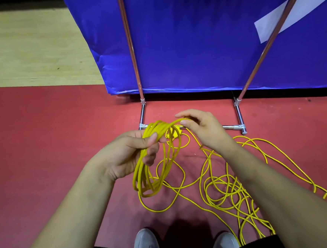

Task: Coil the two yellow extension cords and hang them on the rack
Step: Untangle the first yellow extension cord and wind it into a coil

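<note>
Looks like a sports hall: red rubbery floor meeting pale wooden boards, a blue fabric court barrier with white lettering behind a chrome tube rack

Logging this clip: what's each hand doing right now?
Left hand: grips the yellow coil.
Right hand: pinches the strand running onto that coil.

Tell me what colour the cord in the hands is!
The cord is yellow, shown best in the head view.
</note>
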